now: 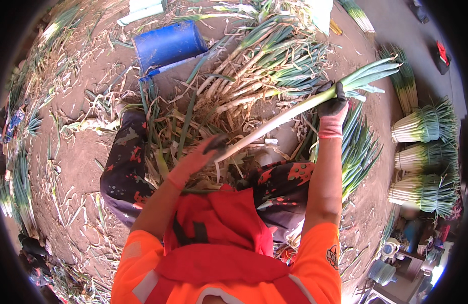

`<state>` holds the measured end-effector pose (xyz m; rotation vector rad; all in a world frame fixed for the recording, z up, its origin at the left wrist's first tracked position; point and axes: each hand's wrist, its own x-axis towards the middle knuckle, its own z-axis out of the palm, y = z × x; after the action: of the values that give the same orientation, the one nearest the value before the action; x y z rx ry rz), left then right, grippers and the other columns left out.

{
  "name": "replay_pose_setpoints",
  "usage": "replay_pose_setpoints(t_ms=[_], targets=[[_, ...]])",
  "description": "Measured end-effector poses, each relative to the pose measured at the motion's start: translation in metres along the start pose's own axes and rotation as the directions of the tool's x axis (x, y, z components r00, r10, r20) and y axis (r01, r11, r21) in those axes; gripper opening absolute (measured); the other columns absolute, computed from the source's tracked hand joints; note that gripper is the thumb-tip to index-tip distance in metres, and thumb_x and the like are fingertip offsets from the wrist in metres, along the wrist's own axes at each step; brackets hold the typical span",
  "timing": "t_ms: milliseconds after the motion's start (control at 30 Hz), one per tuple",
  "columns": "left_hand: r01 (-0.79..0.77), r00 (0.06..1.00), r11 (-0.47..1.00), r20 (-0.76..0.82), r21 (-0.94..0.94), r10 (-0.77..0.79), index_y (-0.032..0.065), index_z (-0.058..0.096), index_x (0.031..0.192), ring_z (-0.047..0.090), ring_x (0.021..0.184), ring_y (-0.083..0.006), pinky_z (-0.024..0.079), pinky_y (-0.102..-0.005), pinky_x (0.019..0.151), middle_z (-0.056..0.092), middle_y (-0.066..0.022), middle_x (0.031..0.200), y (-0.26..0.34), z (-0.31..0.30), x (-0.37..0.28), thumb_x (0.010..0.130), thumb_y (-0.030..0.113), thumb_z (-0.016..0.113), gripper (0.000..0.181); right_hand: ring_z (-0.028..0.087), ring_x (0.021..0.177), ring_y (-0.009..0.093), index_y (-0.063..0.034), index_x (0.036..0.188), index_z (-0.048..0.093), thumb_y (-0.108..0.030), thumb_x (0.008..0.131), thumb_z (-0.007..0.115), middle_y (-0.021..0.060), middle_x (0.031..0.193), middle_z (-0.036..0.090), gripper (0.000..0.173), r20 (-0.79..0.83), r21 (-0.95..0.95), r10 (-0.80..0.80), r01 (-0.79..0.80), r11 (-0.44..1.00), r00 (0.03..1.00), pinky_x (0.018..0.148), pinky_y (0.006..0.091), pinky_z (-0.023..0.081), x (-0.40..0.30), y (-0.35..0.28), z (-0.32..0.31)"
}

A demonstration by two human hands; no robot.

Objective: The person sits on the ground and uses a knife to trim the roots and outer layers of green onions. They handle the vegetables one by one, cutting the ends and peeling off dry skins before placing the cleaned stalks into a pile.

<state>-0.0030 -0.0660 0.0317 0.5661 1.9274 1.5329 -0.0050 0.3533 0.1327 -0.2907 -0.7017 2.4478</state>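
Note:
One long Welsh onion [272, 123] slants across in front of me, its white stalk peeled and smooth and its green leaves pointing up to the right. My right hand [332, 100], in a pink glove with dark palm and fingers, grips it where white turns to green. Beside the lower end of the stalk is my left hand [199, 155], similarly gloved and blurred by motion; whether its fingers close on the stalk cannot be made out. Beyond lies a heap of unpeeled Welsh onions [256, 68], with dry outer leaves and roots. Peeled ones [357, 152] lie by my right arm.
Dry peelings [177, 129] litter the ground between my legs. A blue plastic drum [169, 43] lies on its side ahead. Tied onion bundles [420, 159] line the right side. A water jug [382, 271] is at lower right. Loose onions [23, 186] lie far left.

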Motion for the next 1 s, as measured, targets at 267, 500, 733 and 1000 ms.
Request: replay_pose_setpoints(t_ms=[267, 500, 733, 1000], targets=[[-0.064, 0.992, 0.984, 0.101, -0.167, 0.081, 0.0004, 0.05, 0.125, 0.057, 0.096, -0.014, 0.044, -0.0279, 0.087, 0.061, -0.0059, 0.105, 0.035, 0.068, 0.044, 0.089, 0.01, 0.055, 0.038, 0.054, 0.062, 0.021, -0.0043, 0.094, 0.048, -0.014, 0.09, 0.053, 0.0091, 0.075, 0.054, 0.012, -0.331, -0.105, 0.117, -0.16, 0.981, 0.936, 0.055, 0.0299, 0.047, -0.038, 0.054, 0.047], [0.37, 0.888, 0.69, 0.454, -0.622, -0.067, 0.0021, 0.053, 0.112, 0.05, 0.058, -0.008, 0.04, -0.0222, 0.051, 0.057, -0.0027, 0.077, 0.11, 0.065, 0.021, 0.087, 0.014, 0.06, 0.028, 0.051, 0.052, 0.017, -0.0029, 0.093, 0.047, -0.013, 0.089, 0.052, 0.0104, 0.073, 0.057, 0.012, -0.413, -0.217, 0.109, -0.214, 0.952, 0.904, 0.046, 0.0289, 0.045, -0.008, 0.059, 0.02], [0.505, 0.826, 0.71, 0.515, -0.491, -0.231, 0.0031, 0.056, 0.098, 0.041, 0.049, -0.004, 0.03, -0.0187, 0.042, 0.048, 0.0005, 0.064, 0.089, 0.067, -0.041, 0.093, 0.027, 0.052, 0.025, 0.051, 0.051, 0.018, -0.0055, 0.093, 0.049, -0.013, 0.088, 0.054, 0.01, 0.071, 0.058, 0.011, -0.474, -0.312, -0.05, -0.114, 0.943, 0.879, 0.045, 0.0294, 0.045, -0.003, 0.035, 0.003], [0.114, 0.793, 0.991, 0.608, -0.067, -0.05, 0.0019, 0.059, 0.106, 0.054, 0.064, -0.007, 0.041, -0.0198, 0.054, 0.058, -0.0031, 0.073, 0.113, 0.031, -0.083, 0.09, 0.012, 0.05, 0.021, 0.048, 0.047, 0.017, -0.0068, 0.098, 0.047, -0.016, 0.088, 0.056, 0.0121, 0.073, 0.059, 0.016, -0.507, -0.162, 0.126, -0.238, 0.958, 0.853, 0.041, 0.0281, 0.043, 0.008, 0.039, -0.018]])
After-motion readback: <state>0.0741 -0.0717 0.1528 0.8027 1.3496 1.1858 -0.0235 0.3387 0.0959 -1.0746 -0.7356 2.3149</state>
